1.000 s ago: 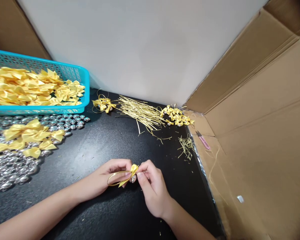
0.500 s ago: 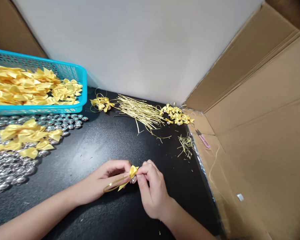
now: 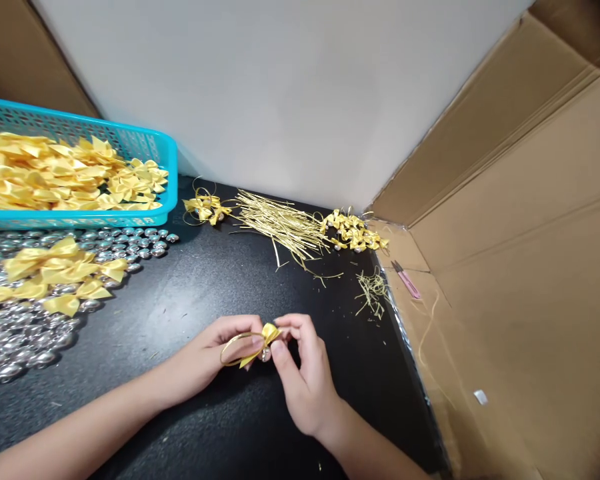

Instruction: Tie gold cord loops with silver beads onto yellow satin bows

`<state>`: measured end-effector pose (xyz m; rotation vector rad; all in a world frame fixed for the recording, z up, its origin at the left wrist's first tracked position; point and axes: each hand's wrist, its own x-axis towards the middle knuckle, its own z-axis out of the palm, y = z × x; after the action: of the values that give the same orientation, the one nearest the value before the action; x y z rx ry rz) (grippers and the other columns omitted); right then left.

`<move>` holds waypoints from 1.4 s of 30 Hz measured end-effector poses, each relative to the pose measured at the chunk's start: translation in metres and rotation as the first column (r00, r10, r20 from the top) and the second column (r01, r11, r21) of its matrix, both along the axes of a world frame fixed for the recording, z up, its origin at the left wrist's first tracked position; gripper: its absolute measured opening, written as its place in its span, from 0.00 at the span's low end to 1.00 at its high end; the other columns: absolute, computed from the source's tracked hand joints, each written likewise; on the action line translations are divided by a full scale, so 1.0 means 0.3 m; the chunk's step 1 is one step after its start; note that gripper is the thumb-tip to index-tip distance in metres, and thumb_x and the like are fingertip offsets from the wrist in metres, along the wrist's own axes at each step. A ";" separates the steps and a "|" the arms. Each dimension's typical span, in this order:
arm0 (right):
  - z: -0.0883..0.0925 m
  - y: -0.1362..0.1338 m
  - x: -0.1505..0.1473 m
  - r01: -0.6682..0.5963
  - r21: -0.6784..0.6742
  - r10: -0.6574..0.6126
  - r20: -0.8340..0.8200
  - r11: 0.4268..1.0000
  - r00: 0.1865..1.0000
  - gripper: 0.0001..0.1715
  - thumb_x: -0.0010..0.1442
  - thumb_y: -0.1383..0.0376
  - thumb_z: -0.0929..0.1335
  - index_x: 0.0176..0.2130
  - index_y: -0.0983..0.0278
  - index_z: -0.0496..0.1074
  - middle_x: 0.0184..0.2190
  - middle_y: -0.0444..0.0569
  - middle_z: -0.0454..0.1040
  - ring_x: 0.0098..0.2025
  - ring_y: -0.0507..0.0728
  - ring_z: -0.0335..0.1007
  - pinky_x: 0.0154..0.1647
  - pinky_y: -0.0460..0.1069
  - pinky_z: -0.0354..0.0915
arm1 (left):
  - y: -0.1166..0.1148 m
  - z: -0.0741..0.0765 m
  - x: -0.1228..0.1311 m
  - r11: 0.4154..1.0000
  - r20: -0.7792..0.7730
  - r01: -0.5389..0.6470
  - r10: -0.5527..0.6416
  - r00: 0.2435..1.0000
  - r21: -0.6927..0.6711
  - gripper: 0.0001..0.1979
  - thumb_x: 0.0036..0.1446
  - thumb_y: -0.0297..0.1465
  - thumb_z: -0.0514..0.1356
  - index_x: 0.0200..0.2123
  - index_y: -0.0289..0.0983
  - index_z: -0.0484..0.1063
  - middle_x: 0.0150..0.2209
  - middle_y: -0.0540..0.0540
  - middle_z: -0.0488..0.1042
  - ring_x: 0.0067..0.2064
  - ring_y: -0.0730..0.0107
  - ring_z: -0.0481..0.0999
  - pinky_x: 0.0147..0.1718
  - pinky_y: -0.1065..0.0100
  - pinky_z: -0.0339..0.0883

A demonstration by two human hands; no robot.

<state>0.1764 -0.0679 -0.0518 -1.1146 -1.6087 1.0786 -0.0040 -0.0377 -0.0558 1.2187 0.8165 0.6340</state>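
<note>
Both hands meet over the black table around a small yellow ribbon bow (image 3: 270, 333). A gold cord loop (image 3: 223, 354) sticks out from the bow toward the left, and a silver bell-like bead (image 3: 265, 355) hangs just below it. My left hand (image 3: 220, 350) is closed, thumb and fingers pinching the bow's left side. My right hand (image 3: 304, 373) has its thumb and forefinger bent against the bow's right side, pinching it. The fingertips partly cover the knot.
A blue basket (image 3: 167, 200) of yellow bows stands at the left, with silver beads (image 3: 30, 343) and loose bows (image 3: 65, 270) before it. Cut gold cords (image 3: 280, 223), finished bows (image 3: 355, 230), cord scraps (image 3: 373, 291) and pink thread snips (image 3: 407, 280) lie toward the back right.
The cord loop has swung up and rounded out. My right fingers have shifted on the bow, the forefinger arching higher and the thumb a little lower.
</note>
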 end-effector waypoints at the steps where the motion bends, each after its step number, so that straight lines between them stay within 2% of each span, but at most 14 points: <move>1: 0.003 0.004 0.001 0.025 -0.006 -0.025 0.003 1.000 1.000 0.08 0.63 0.68 0.64 0.44 0.63 0.66 0.32 0.47 0.75 0.34 0.54 0.73 0.38 0.49 0.68 | 0.001 0.001 0.001 1.000 -0.006 -0.023 0.023 1.000 0.003 0.17 0.60 0.42 0.58 0.25 0.37 0.67 0.23 0.54 0.65 0.27 0.72 0.61 0.28 0.70 0.54; 3: 0.009 0.012 0.004 0.055 0.005 -0.055 0.040 0.998 0.998 0.04 0.62 0.68 0.65 0.39 0.63 0.69 0.32 0.48 0.75 0.35 0.55 0.73 0.39 0.50 0.68 | 0.001 0.007 0.005 0.998 0.007 -0.065 0.065 0.998 0.002 0.17 0.58 0.43 0.59 0.24 0.37 0.66 0.23 0.54 0.64 0.27 0.71 0.61 0.28 0.70 0.54; 6: 0.016 0.022 0.007 0.038 0.037 -0.041 0.085 0.999 0.996 0.08 0.63 0.68 0.64 0.31 0.63 0.69 0.30 0.47 0.73 0.34 0.55 0.70 0.39 0.50 0.66 | 0.001 0.017 0.010 0.994 0.030 -0.107 0.108 0.994 -0.023 0.16 0.56 0.42 0.59 0.23 0.38 0.65 0.23 0.53 0.64 0.27 0.71 0.61 0.28 0.69 0.55; 14: 0.012 0.028 -0.003 0.024 0.077 -0.033 0.111 0.997 0.993 0.10 0.64 0.69 0.64 0.30 0.62 0.69 0.29 0.46 0.73 0.34 0.55 0.68 0.39 0.51 0.64 | 0.003 0.027 0.014 0.992 -0.010 -0.107 0.107 0.994 -0.073 0.15 0.55 0.42 0.59 0.24 0.37 0.66 0.24 0.52 0.65 0.28 0.70 0.61 0.30 0.68 0.56; 19: 0.010 0.026 -0.006 0.041 0.077 -0.048 0.101 0.996 0.994 0.10 0.63 0.71 0.65 0.30 0.62 0.70 0.29 0.46 0.74 0.36 0.55 0.68 0.40 0.51 0.64 | 0.004 0.026 0.014 0.996 -0.033 -0.078 0.076 0.997 -0.044 0.16 0.57 0.42 0.59 0.23 0.37 0.66 0.24 0.53 0.65 0.28 0.70 0.62 0.30 0.69 0.56; 21: 0.013 0.022 -0.002 0.122 0.133 -0.138 0.113 0.984 0.984 0.07 0.61 0.72 0.66 0.33 0.62 0.72 0.33 0.47 0.74 0.39 0.56 0.69 0.42 0.52 0.64 | 0.004 0.022 0.015 0.995 -0.034 -0.092 0.091 0.995 -0.023 0.17 0.57 0.43 0.59 0.23 0.37 0.65 0.23 0.53 0.64 0.28 0.70 0.62 0.30 0.69 0.56; 24: 0.022 0.012 0.004 0.233 0.316 -0.289 0.143 0.920 0.947 0.06 0.59 0.72 0.68 0.36 0.61 0.74 0.38 0.49 0.71 0.43 0.58 0.67 0.45 0.55 0.64 | 0.001 0.018 0.020 0.993 -0.030 -0.115 0.116 0.993 0.018 0.18 0.56 0.45 0.59 0.24 0.37 0.65 0.24 0.53 0.63 0.28 0.70 0.61 0.28 0.70 0.56; 26: 0.027 0.006 0.003 0.202 0.423 -0.297 0.173 0.883 0.939 0.08 0.58 0.71 0.69 0.36 0.60 0.76 0.39 0.50 0.69 0.43 0.59 0.67 0.45 0.56 0.64 | -0.002 0.017 0.025 0.993 -0.053 -0.112 0.114 0.992 0.050 0.20 0.58 0.47 0.58 0.23 0.37 0.63 0.23 0.54 0.61 0.27 0.71 0.59 0.27 0.71 0.54; 28: 0.030 0.002 -0.003 0.152 0.472 -0.280 0.215 0.868 0.936 0.09 0.59 0.71 0.69 0.37 0.58 0.77 0.40 0.50 0.69 0.44 0.60 0.67 0.46 0.56 0.64 | -0.006 0.016 0.029 0.992 -0.089 -0.099 0.107 0.990 0.083 0.22 0.59 0.48 0.56 0.23 0.37 0.61 0.22 0.55 0.58 0.26 0.72 0.56 0.26 0.71 0.52; 31: 0.029 0.002 -0.012 0.161 0.471 -0.307 0.252 0.867 0.918 0.09 0.60 0.70 0.69 0.40 0.58 0.78 0.41 0.51 0.69 0.45 0.60 0.66 0.47 0.57 0.63 | -0.012 0.013 0.035 0.987 -0.110 -0.099 0.113 0.987 0.127 0.22 0.61 0.48 0.55 0.23 0.38 0.60 0.23 0.55 0.56 0.26 0.72 0.54 0.25 0.72 0.51; 34: 0.026 0.003 -0.013 0.185 0.427 -0.319 0.268 0.885 0.909 0.08 0.60 0.69 0.69 0.39 0.60 0.78 0.41 0.52 0.70 0.45 0.61 0.66 0.47 0.58 0.64 | -0.018 0.009 0.038 0.979 -0.127 -0.109 0.132 0.983 0.173 0.20 0.62 0.46 0.54 0.24 0.38 0.61 0.23 0.55 0.59 0.27 0.72 0.57 0.26 0.72 0.54; 39: 0.024 0.005 -0.009 0.177 0.317 -0.270 0.277 0.932 0.922 0.11 0.58 0.72 0.69 0.40 0.61 0.78 0.40 0.52 0.70 0.45 0.61 0.65 0.47 0.57 0.65 | -0.029 0.017 0.040 0.950 -0.254 -0.069 0.151 0.955 0.305 0.18 0.63 0.41 0.53 0.25 0.37 0.64 0.23 0.53 0.65 0.27 0.71 0.62 0.27 0.72 0.56; 42: 0.024 0.009 -0.010 0.166 0.247 -0.227 0.242 0.955 0.943 0.09 0.57 0.73 0.70 0.35 0.60 0.78 0.38 0.51 0.70 0.45 0.60 0.65 0.46 0.56 0.66 | -0.030 0.024 0.041 0.942 -0.281 -0.053 0.151 0.948 0.330 0.18 0.63 0.41 0.52 0.24 0.37 0.64 0.23 0.53 0.65 0.27 0.71 0.63 0.27 0.72 0.56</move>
<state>0.1734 -0.0654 -0.0446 -1.2782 -1.7339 0.6160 0.0081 -0.0466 -0.0486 1.6039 1.0691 0.6926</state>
